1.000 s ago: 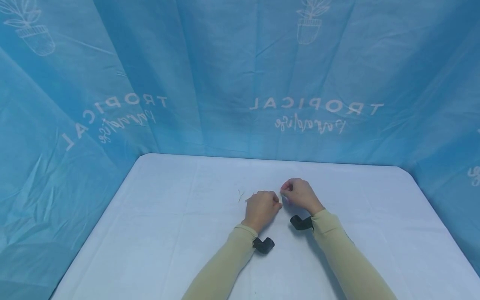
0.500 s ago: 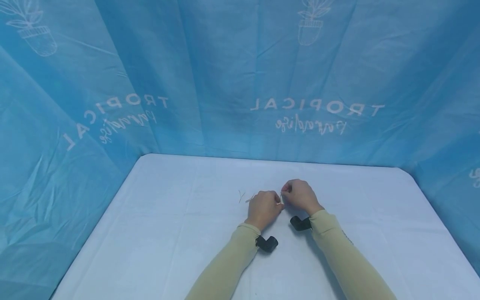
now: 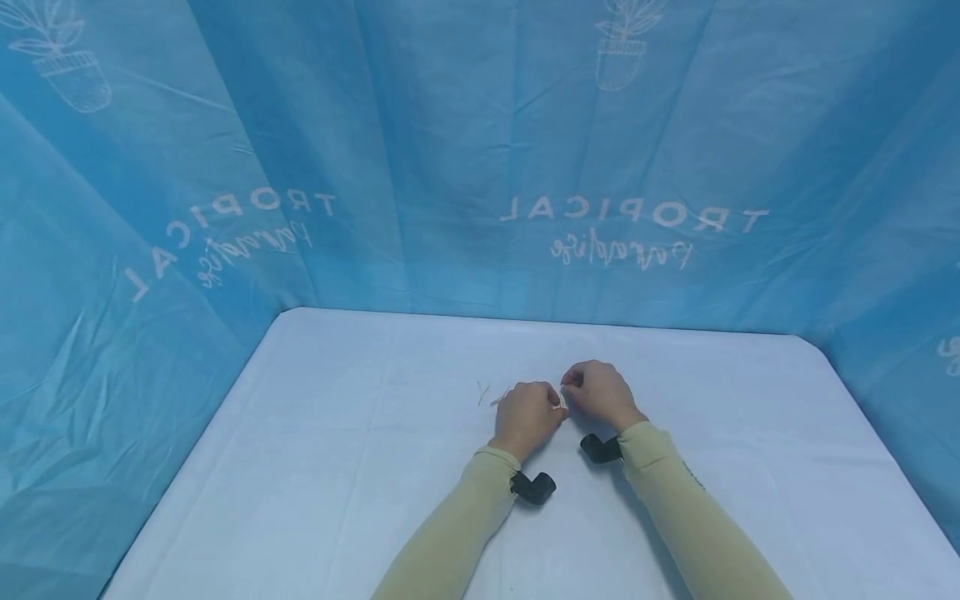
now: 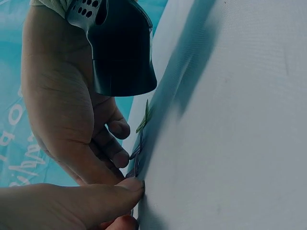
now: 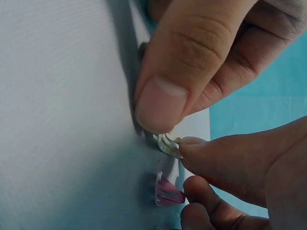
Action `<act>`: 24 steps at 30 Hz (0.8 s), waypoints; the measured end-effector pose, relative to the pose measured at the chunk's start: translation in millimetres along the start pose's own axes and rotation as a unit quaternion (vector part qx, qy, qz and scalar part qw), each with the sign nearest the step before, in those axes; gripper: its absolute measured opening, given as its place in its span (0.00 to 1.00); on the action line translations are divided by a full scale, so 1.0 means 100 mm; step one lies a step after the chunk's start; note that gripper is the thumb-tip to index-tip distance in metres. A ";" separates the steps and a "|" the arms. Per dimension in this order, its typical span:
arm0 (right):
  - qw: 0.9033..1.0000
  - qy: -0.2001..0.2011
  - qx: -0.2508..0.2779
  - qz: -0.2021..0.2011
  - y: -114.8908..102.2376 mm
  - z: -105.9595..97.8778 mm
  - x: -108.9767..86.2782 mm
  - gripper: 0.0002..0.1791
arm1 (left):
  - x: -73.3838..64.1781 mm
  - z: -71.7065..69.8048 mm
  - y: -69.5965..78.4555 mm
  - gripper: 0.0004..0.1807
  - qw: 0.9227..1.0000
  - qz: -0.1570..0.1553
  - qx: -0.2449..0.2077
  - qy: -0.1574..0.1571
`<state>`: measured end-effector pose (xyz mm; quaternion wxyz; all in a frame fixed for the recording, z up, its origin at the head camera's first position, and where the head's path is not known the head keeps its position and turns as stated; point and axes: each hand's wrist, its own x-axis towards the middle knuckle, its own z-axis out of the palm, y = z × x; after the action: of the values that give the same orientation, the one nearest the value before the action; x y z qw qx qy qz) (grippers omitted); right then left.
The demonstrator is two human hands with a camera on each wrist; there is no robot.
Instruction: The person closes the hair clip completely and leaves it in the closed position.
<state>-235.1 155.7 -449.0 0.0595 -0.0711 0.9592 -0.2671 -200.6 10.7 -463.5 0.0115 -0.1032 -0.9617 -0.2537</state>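
My left hand (image 3: 527, 414) and right hand (image 3: 600, 392) meet low over the white table. Between them, a pale, shiny snap hair clip (image 5: 168, 145) is pinched, with the left thumb (image 5: 165, 100) over one end and the right thumb (image 5: 192, 148) at the other. A pink hair clip (image 5: 167, 192) stands beside the right hand's lower fingers. From the left wrist view, a purple clip (image 4: 137, 151) and a green clip (image 4: 144, 117) appear past the left thumb, near the right fingers. The left hand's curled fingers are mostly hidden in the head view.
Left of the left hand lie a thin Y-shaped piece (image 3: 482, 392) and another slim piece (image 3: 499, 400), partly behind that hand. Black wrist cameras (image 3: 534, 488) jut inward from the sleeves. Blue printed curtains (image 3: 450, 167) rise behind the white table (image 3: 322, 483).
My left hand has shifted slightly right, closer to the right hand, showing more of the slim piece at its left. The right hand has dipped a little. Little differs over the last half second.
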 end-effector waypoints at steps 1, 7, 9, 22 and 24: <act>1.000 0.000 0.002 0.000 0.00 0.00 0.00 0.08 | 0.00 0.00 0.00 0.12 1.000 0.001 0.001 0.000; 1.000 0.004 0.018 -0.006 0.00 -0.05 -0.02 0.09 | -0.04 -0.05 -0.02 0.12 1.000 0.011 0.001 0.006; 1.000 0.010 0.019 -0.012 0.00 -0.07 -0.03 0.10 | -0.06 -0.08 -0.03 0.12 1.000 0.012 -0.004 0.006; 0.999 -0.001 0.033 -0.013 -0.09 -0.10 -0.12 0.11 | -0.14 -0.25 -0.22 0.12 0.999 0.008 -0.039 0.032; 0.999 -0.003 0.036 -0.012 -0.11 -0.09 -0.14 0.12 | -0.16 -0.28 -0.27 0.12 0.999 0.002 -0.038 0.039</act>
<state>-221.7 153.1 -434.9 0.0612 -0.0813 0.9478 -0.3022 -191.7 -28.8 -452.8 0.0452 -0.0953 -0.9499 -0.2943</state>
